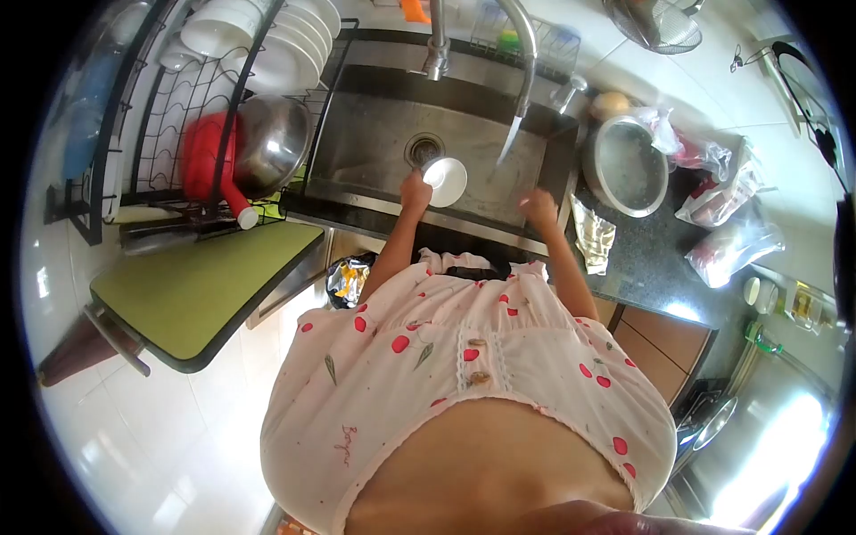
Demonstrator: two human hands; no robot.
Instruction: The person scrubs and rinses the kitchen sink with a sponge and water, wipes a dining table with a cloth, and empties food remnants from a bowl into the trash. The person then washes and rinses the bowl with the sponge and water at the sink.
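A white bowl (pixel 448 185) is in my left hand (pixel 415 192), tilted so that its hollow faces up toward me, over the front of the steel sink (pixel 366 169). My fingers are closed on its left rim. Water (pixel 510 141) runs from the curved faucet (pixel 526 45) into the sink, to the right of the bowl and apart from it. My right hand (pixel 539 209) hovers by the sink's front right corner with its fingers curled in. I see nothing in it. The drain (pixel 424 149) lies just behind the bowl.
A black dish rack (pixel 156 134) with white plates (pixel 285 53), a steel bowl (pixel 272 147) and a red container (pixel 207 153) stands left, above a green board (pixel 205 285). On the right counter are a round metal basin (pixel 627 167), a cloth (pixel 591 234) and plastic bags (pixel 733 252).
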